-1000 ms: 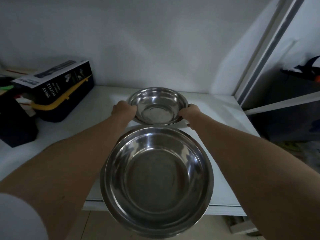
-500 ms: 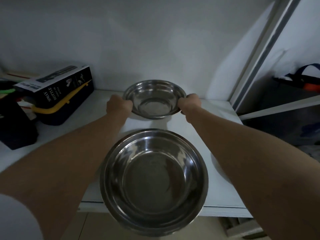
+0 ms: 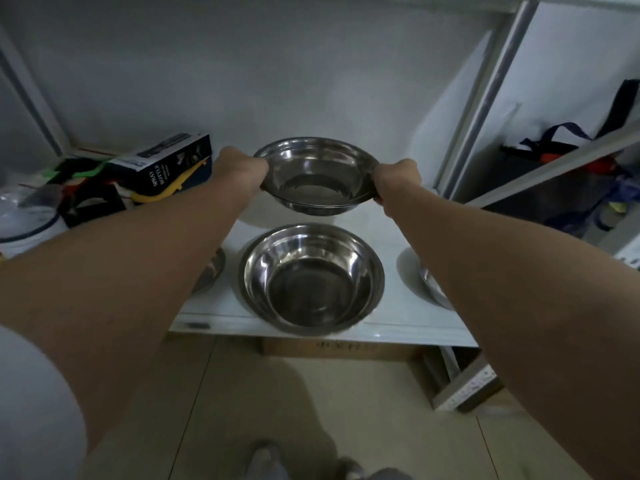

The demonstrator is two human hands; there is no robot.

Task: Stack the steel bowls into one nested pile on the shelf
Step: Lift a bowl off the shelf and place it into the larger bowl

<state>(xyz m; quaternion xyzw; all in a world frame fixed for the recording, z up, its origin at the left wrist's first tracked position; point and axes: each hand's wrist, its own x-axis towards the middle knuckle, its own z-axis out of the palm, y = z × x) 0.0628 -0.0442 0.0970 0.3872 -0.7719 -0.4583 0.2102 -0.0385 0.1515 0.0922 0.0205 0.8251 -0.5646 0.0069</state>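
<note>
I hold a small steel bowl point(image 3: 317, 174) in the air above the back of the white shelf point(image 3: 398, 313). My left hand point(image 3: 239, 169) grips its left rim and my right hand point(image 3: 394, 180) grips its right rim. Below and nearer to me, a large steel bowl point(image 3: 311, 277) rests at the shelf's front edge. Two more steel bowls lie on the shelf, mostly hidden: one point(image 3: 211, 271) behind my left forearm, another point(image 3: 433, 289) behind my right forearm.
A black spray-bottle box point(image 3: 166, 164) with a yellow strip lies at the back left, beside dark clutter and a white container point(image 3: 27, 225). A metal upright point(image 3: 485, 98) bounds the shelf on the right. A cardboard box point(image 3: 336, 348) sits under the shelf.
Both hands have lifted the small bowl off the shelf. My view has pulled back, so the floor, my feet and the two side bowls now show.
</note>
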